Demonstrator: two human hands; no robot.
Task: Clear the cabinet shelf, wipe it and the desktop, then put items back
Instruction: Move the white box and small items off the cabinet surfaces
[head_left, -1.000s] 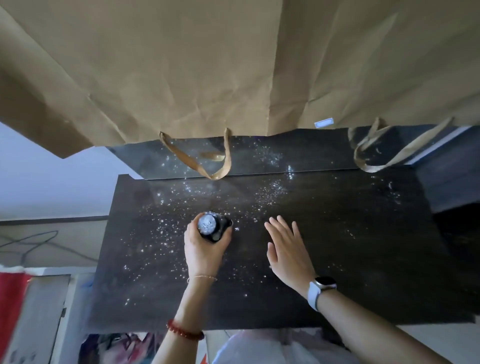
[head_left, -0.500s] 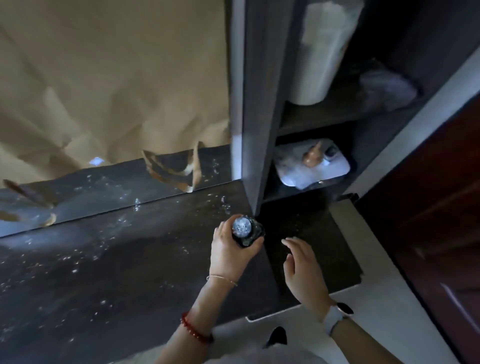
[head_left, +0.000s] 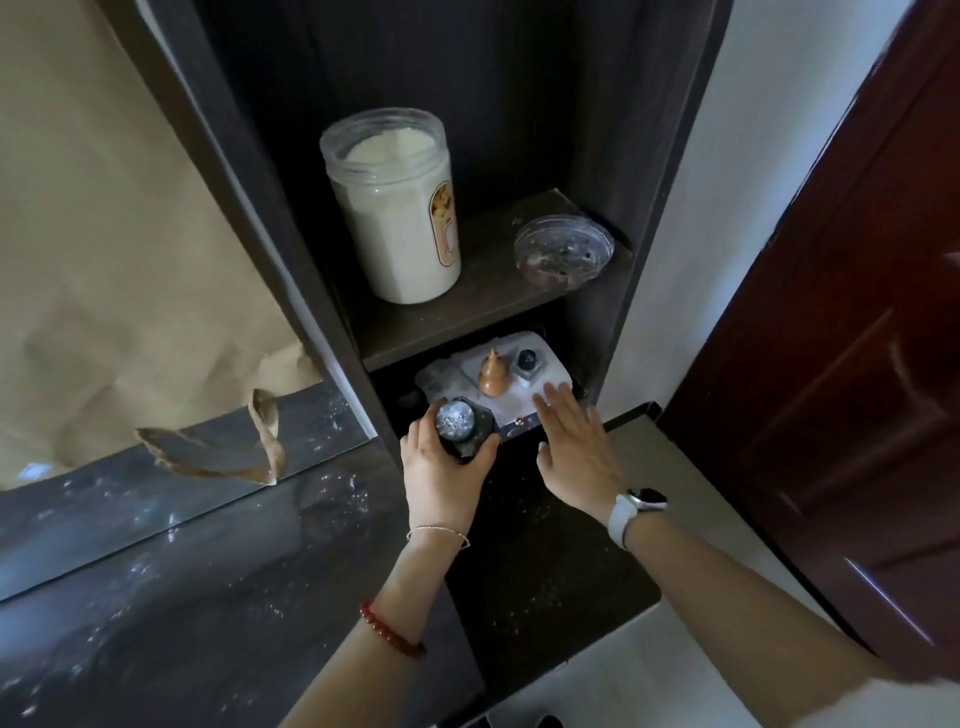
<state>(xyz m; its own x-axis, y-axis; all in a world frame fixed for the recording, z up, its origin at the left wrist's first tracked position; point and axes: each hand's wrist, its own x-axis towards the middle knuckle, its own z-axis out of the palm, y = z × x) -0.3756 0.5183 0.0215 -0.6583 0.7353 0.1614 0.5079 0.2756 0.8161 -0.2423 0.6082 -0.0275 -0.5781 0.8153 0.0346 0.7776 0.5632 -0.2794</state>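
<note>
One head cam, wide-angle, looks fwd & steeply down, close over tabletop (head_left: 218, 597) edge, into cabinet shelf (head_left: 467, 306) niche.

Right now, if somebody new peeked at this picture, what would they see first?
Probably the tall clear plastic jar of white powder standing on the dark cabinet shelf. Next, the left hand gripping a small dark ornament with a sparkly silver ball, beside the open right hand, in front of the lower shelf.
</note>
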